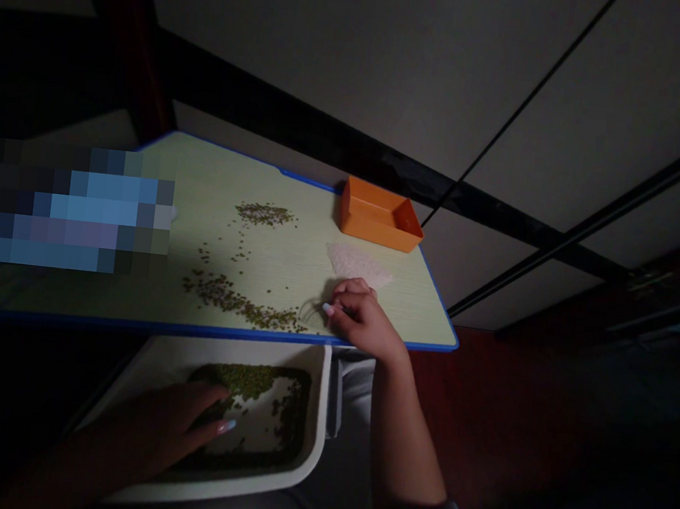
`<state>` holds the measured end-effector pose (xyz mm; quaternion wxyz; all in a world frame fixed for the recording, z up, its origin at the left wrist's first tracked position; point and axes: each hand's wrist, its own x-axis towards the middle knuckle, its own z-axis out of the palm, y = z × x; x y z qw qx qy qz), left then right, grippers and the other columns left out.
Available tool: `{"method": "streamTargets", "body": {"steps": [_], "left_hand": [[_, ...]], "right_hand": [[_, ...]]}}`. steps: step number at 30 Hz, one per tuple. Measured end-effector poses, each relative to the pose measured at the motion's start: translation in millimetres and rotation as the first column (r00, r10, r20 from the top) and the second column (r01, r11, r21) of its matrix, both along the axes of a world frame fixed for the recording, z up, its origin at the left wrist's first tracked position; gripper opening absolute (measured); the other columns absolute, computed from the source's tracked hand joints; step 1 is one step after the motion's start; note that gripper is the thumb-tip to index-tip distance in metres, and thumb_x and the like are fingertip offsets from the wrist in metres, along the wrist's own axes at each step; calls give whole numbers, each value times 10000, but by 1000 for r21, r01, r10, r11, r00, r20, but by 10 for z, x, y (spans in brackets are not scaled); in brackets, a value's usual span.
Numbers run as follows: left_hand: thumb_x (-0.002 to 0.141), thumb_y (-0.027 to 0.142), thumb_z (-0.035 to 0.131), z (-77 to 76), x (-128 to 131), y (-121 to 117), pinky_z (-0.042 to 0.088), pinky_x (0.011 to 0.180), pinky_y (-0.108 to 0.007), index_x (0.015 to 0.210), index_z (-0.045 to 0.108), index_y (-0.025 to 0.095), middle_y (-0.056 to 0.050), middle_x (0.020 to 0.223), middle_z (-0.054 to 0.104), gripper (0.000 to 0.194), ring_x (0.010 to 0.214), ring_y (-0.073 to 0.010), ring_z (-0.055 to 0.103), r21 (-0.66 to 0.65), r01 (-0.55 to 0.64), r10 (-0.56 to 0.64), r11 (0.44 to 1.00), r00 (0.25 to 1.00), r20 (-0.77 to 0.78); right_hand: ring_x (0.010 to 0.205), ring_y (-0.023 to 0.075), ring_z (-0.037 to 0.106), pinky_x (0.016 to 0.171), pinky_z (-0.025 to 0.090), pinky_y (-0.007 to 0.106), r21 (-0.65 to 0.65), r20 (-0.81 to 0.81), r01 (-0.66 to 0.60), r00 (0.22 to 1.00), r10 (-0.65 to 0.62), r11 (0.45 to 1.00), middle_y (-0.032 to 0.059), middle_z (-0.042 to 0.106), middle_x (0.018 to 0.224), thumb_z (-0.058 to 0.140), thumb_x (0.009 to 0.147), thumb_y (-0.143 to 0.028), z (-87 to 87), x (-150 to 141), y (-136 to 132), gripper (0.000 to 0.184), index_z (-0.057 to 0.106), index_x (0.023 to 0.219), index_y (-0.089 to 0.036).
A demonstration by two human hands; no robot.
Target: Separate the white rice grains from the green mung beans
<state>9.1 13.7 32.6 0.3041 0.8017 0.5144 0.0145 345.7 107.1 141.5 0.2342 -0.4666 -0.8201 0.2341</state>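
Observation:
My right hand (364,314) rests near the front edge of the table, its fingers closed round a thin curved wire-like thing (311,310) whose kind is hard to make out in the dim light. Left of it lies a strewn heap of small green and dull grey pieces (243,305). A mound of pale pinkish grains (360,265) lies just beyond the knuckles. My left hand (195,417) reaches into a white tray (320,414) below the table edge, thumb and fingers apart. Green pieces (251,379) line the tray's sides, with its pale bottom showing between them.
An orange box (380,222) stands at the table's far right corner. Another small heap of green pieces (265,214) lies farther back. At left, a pixelated blue patch (95,212) hides part of the pale, blue-edged table (291,257). Cabinet panels (348,61) rise behind it.

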Motion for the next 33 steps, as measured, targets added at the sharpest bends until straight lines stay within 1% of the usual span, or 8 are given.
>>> {"method": "streamTargets", "body": {"steps": [6,10,14,18,25,28,33], "left_hand": [[968,676,548,-79,-17,24,685,1104,-451,1306,879,312,-122,1383,915,597,1285,-385,866,10,1,-1,1000,1000,10],[973,662,541,-69,4,25,683,1119,-481,1330,874,287,-141,1393,908,617,1309,-401,855,-3,0,0,1000,1000,4],[966,661,549,-60,14,19,686,1118,-505,1319,877,286,-145,1385,910,610,1316,-420,851,-1,-11,11,1000,1000,4],[962,648,549,-58,3,5,679,1128,-495,1329,873,276,-150,1402,904,614,1314,-413,852,-4,-7,7,1000,1000,3],[978,653,522,-11,24,-3,675,1115,-461,1340,866,281,-141,1401,905,623,1315,-388,853,-15,3,-4,1000,1000,-15],[975,673,533,-22,22,2,685,1100,-472,1314,874,294,-135,1371,916,612,1296,-397,861,-13,-10,9,1000,1000,-9],[963,680,546,-56,0,-1,676,1127,-485,1332,870,300,-130,1388,911,621,1300,-400,859,-6,-17,18,1000,1000,9]], "right_hand": [[1129,259,593,1100,409,449,-2,16,-19,1000,19,1000,46,686,1048,763,1066,-239,22,-49,14,322,671,758,-225],[1113,257,568,1082,395,444,-15,12,-35,999,35,999,43,662,1041,771,1055,-229,14,-58,62,328,664,745,-222],[1141,268,568,1104,382,456,-24,7,-71,997,71,997,47,658,1049,761,1058,-233,14,-69,94,310,688,756,-225],[1146,268,568,1113,382,456,-18,-3,-95,995,95,995,45,655,1051,759,1056,-232,17,-92,103,310,682,756,-228],[1175,280,572,1094,365,455,-12,7,-105,994,105,994,53,663,1081,732,1059,-243,35,-146,110,314,643,759,-226],[1203,285,563,1093,354,456,-14,20,-92,996,92,996,56,672,1100,721,1061,-235,46,-174,111,320,622,757,-227],[1186,283,546,1087,352,454,-18,25,-100,995,101,995,51,670,1094,735,1051,-232,47,-212,133,314,617,760,-233]]}}
